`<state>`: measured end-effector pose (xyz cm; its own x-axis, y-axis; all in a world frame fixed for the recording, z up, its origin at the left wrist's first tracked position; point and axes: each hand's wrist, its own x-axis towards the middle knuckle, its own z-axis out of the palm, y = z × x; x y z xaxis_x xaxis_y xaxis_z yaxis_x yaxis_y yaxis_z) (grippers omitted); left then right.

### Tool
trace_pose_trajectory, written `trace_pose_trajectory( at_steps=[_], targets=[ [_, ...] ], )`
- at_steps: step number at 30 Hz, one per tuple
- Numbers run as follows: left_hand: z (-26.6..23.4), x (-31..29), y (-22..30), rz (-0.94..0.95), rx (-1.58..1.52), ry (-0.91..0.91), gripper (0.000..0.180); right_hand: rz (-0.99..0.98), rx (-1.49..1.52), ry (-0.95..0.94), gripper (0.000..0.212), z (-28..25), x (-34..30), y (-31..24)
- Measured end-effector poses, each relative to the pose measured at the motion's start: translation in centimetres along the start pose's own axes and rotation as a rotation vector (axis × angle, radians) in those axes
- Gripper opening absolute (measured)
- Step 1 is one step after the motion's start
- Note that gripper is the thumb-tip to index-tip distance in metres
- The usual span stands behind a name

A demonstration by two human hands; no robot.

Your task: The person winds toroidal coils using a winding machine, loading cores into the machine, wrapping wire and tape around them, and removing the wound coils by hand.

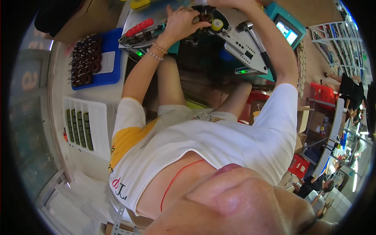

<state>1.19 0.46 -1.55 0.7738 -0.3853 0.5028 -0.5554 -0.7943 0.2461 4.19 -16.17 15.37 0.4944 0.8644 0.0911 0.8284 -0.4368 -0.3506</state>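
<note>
My left hand point(182, 22), with beaded bracelets at the wrist, is at the machine on the bench. Its thumb and fingers close around the end of a small round copper-brown part point(206, 16) that looks like a wound rotor; the little finger sticks out. A yellow-and-white roller point(217, 24) sits just right of the thumb. My right hand point(225, 2) is at the upper edge, beyond the part, mostly cut off with its fingers hidden. The right forearm arches over the machine's white housing point(244, 49). A red-handled tool point(140, 27) lies left of my left hand.
Left stands a blue tray point(114, 74) of copper-brown wound parts with shafts, a paper sheet point(106, 62) on it. Below it is a white tray point(101, 117) with rows of dark green cylinders. A teal-framed screen point(288, 31) is at right. People and red stools point(323, 94) are farther right.
</note>
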Motion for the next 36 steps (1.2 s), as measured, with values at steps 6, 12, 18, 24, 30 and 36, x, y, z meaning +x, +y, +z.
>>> trace_pose_trajectory(
  at_steps=[6, 12, 18, 24, 30, 36],
  targets=[
    [0.3, -0.8, -1.7, 0.028, 0.096, 0.135, 0.041, 0.053, 0.066, 0.224, 0.025, 4.1, -8.4, -6.3],
    [-6.5, 1.2, 2.4, 0.146, -0.359, 0.309, 0.02, 0.69, 0.954, 0.172, 0.038, 21.3, -11.7, -4.7],
    [-1.0, 1.2, 1.3, 0.256, -0.01, 0.068, 0.027, 0.407, 2.042, 0.994, 0.052, 27.5, -4.5, 0.2],
    [-0.5, 1.2, 1.2, 0.255, -0.009, 0.072, 0.025, 0.263, 1.976, 1.127, 0.045, 28.1, -1.8, 3.3],
    [-0.6, 1.2, 0.9, 0.253, 0.016, 0.075, 0.024, 0.277, 1.753, 1.234, 0.044, 28.3, -0.1, 2.2],
    [-0.7, 2.1, 1.8, 0.266, 0.042, 0.031, 0.025, 0.044, 1.787, 1.459, 0.019, 33.7, 0.0, -0.4]
  ],
)
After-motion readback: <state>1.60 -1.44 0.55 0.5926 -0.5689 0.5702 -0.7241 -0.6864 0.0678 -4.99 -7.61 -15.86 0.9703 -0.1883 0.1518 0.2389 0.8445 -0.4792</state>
